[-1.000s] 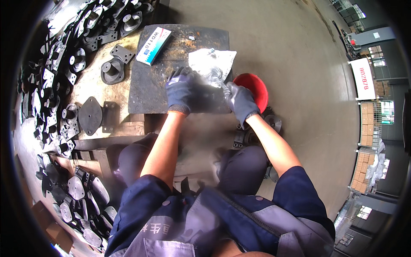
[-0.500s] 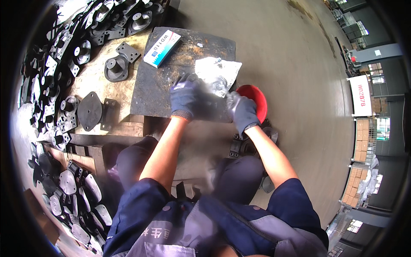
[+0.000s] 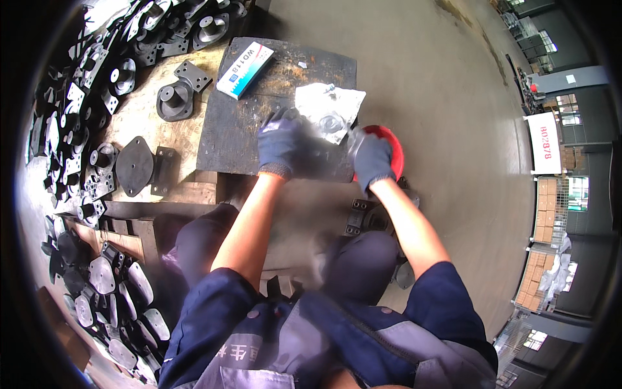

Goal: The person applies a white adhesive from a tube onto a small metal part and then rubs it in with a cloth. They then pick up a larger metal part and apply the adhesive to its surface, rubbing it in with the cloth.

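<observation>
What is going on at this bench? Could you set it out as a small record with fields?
Setting: workshop with a concrete floor, seen from a head camera
Worker: seated person in a blue work jacket, both hands gloved
Left hand: on the dark metal plate, at a clear plastic bag
Right hand: beside the bag, in front of a red bowl
Clear plastic bag: crumpled, small metal parts inside
Small box: white and blue, flat on the plate
Left of plate: black cast metal parts on a wooden bench
</observation>
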`<action>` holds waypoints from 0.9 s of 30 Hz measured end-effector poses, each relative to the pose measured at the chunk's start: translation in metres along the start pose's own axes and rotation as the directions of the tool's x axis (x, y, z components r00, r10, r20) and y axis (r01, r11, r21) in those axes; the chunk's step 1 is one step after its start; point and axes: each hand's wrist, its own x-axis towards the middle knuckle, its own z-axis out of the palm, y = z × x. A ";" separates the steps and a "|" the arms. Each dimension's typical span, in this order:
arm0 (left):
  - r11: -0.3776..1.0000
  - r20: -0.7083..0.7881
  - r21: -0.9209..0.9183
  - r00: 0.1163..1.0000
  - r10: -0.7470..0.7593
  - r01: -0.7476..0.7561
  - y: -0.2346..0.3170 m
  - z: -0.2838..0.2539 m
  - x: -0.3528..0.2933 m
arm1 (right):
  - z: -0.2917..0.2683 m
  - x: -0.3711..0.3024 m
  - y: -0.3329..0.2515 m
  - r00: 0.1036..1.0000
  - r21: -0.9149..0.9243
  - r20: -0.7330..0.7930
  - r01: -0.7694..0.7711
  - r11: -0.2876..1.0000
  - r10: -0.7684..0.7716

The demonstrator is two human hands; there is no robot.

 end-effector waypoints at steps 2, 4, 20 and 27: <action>1.000 0.025 -0.015 0.999 0.019 -0.019 0.005 -0.011 0.002 | -0.017 -0.014 -0.020 0.989 -0.129 0.149 0.027 0.991 -0.007; 0.998 0.081 -0.065 0.996 0.029 -0.023 0.011 -0.021 0.005 | -0.004 0.000 -0.009 0.986 0.008 -0.023 0.166 0.986 -0.166; 0.989 -0.141 -0.072 0.983 0.118 -0.129 -0.013 0.013 -0.001 | 0.048 0.003 0.025 0.942 0.158 -0.309 0.189 0.969 -0.133; 0.988 -0.148 -0.006 0.977 0.153 -0.156 -0.014 0.017 0.000 | 0.067 0.000 0.037 0.924 0.219 -0.367 0.197 0.956 -0.106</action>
